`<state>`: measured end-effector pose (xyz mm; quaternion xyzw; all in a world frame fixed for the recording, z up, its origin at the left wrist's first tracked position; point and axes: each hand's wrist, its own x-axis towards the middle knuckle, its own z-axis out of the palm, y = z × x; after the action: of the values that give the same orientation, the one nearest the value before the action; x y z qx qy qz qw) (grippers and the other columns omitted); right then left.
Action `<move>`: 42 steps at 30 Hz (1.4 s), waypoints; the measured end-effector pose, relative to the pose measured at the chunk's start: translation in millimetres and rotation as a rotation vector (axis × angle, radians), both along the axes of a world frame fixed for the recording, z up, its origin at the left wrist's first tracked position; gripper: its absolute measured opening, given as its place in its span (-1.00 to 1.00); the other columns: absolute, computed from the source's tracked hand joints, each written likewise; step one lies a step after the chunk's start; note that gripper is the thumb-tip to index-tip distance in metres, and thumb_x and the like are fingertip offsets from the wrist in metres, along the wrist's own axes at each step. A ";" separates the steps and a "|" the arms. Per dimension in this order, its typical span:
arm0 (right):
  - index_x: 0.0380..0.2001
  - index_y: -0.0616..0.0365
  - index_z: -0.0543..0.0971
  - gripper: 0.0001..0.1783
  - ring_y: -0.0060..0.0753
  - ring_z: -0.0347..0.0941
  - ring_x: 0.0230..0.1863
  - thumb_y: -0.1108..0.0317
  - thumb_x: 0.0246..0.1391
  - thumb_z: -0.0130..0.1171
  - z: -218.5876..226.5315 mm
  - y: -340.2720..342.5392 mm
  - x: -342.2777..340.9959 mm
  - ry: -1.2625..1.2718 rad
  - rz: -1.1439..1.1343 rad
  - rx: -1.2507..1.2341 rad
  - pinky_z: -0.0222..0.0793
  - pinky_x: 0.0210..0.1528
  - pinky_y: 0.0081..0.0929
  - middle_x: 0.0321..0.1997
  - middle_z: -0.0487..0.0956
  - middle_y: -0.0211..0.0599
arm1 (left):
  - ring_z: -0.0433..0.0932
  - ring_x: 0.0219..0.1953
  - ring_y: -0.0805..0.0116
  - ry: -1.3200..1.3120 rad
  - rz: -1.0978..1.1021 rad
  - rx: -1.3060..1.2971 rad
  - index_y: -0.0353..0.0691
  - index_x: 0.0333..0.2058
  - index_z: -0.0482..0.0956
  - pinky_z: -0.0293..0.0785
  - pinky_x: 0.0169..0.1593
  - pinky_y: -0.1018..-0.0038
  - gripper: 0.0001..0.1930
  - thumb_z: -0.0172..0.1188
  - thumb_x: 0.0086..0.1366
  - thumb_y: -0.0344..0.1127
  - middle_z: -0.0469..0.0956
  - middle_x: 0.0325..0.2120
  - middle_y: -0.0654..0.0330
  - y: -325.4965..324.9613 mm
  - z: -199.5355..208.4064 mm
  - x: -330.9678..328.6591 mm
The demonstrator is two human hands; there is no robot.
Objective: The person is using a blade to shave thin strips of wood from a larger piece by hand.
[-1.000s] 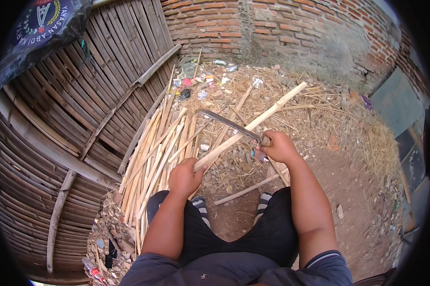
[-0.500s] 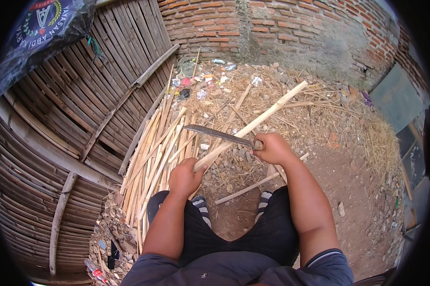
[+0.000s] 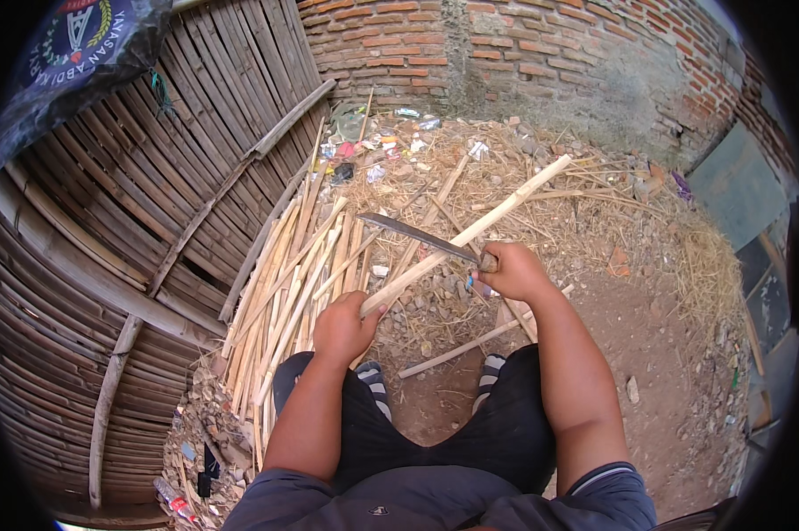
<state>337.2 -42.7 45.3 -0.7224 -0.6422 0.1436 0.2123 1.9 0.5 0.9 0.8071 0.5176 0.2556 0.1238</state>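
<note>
My left hand (image 3: pixel 343 327) is closed round the near end of a long pale bamboo strip (image 3: pixel 510 204), which slants up and away to the right. In my right hand (image 3: pixel 510 270) is the handle of a machete (image 3: pixel 421 235). Its long dark blade points to the far left and crosses over the strip, at or just above its surface. I cannot tell whether the edge bites into it. Left of my left hand lies a pile of similar pale strips (image 3: pixel 275 305). A shorter strip (image 3: pixel 461 347) rests on the ground between my feet.
A slatted bamboo wall (image 3: pixel 187 168) rises on the left, with a dark printed tarp (image 3: pixel 72 97) above it. A brick wall (image 3: pixel 559 62) closes the far side. Scraps of litter (image 3: pixel 377 150) and dry straw (image 3: pixel 705 274) lie on the ground. Grey sheets (image 3: pixel 740 190) lean at right.
My right hand has moved slightly right and the machete has slid a little along the strip, away from my left hand. My left hand and the strip stay almost in place.
</note>
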 end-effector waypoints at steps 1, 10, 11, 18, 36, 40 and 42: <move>-0.05 0.13 0.72 -0.44 0.18 0.69 -0.13 0.00 -0.01 0.60 2.8 -0.2 -2.3 -0.004 -0.005 -0.022 0.57 -0.07 0.00 -0.27 0.72 0.05 | 0.69 -0.29 -0.12 0.002 0.004 -0.004 -0.24 -0.27 0.71 0.56 -0.20 0.05 -0.63 0.45 0.32 -0.01 0.68 -0.37 -0.02 -0.2 0.0 -0.4; -0.06 0.06 0.73 -0.48 0.15 0.69 -0.15 -0.01 0.02 0.58 -0.5 -0.4 -11.0 -0.032 0.074 -0.033 0.57 -0.09 0.01 -0.28 0.73 -0.01 | 0.69 -0.29 -0.11 0.000 -0.011 0.005 -0.25 -0.23 0.72 0.57 -0.20 0.06 -0.62 0.46 0.31 0.00 0.69 -0.37 -0.01 1.1 -3.4 -0.9; -0.07 0.07 0.73 -0.49 0.15 0.69 -0.15 -0.01 0.01 0.59 1.1 -0.2 -10.2 -0.016 0.059 -0.043 0.57 -0.10 0.01 -0.29 0.73 -0.01 | 0.69 -0.29 -0.11 -0.001 -0.008 0.006 -0.25 -0.23 0.72 0.57 -0.20 0.06 -0.62 0.46 0.31 0.00 0.69 -0.37 -0.01 0.8 -2.9 -0.7; -0.17 0.13 0.70 -0.53 0.16 0.68 -0.19 0.03 0.00 0.59 -5.2 1.1 -0.8 -0.003 0.038 -0.019 0.55 -0.12 0.01 -0.33 0.71 0.01 | 0.68 -0.28 -0.14 -0.006 -0.011 0.029 -0.25 -0.25 0.70 0.56 -0.20 0.05 -0.62 0.46 0.31 0.00 0.68 -0.37 -0.02 0.0 -1.7 0.3; -0.06 0.11 0.74 -0.47 0.09 0.67 -0.27 0.03 -0.01 0.62 -9.9 3.5 -2.3 -0.040 0.062 -0.004 0.52 -0.19 -0.09 -0.38 0.70 0.00 | 0.69 -0.27 -0.15 0.022 -0.011 -0.042 -0.25 -0.28 0.70 0.56 -0.19 0.03 -0.61 0.44 0.33 0.02 0.69 -0.38 -0.04 -0.3 4.0 0.2; -0.05 0.13 0.73 -0.45 0.14 0.70 -0.17 0.02 -0.01 0.62 -8.1 3.8 -7.4 -0.041 0.069 -0.042 0.57 -0.10 -0.07 -0.25 0.74 0.05 | 0.69 -0.28 -0.14 0.041 -0.022 -0.052 -0.24 -0.28 0.70 0.57 -0.19 0.04 -0.62 0.44 0.33 0.02 0.69 -0.39 -0.02 -1.9 5.4 0.2; -0.06 0.13 0.73 -0.46 0.15 0.70 -0.16 0.01 0.00 0.61 -3.9 2.5 -12.5 -0.035 0.066 -0.066 0.57 -0.08 -0.07 -0.23 0.75 0.04 | 0.69 -0.27 -0.14 0.053 -0.025 -0.047 -0.24 -0.27 0.71 0.58 -0.19 0.04 -0.62 0.44 0.33 0.03 0.70 -0.38 -0.02 -2.5 5.1 -0.2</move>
<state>324.7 -40.2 41.4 -0.7097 -0.6644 0.1588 0.1721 1.7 -2.0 6.0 0.8168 0.5165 0.2204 0.1321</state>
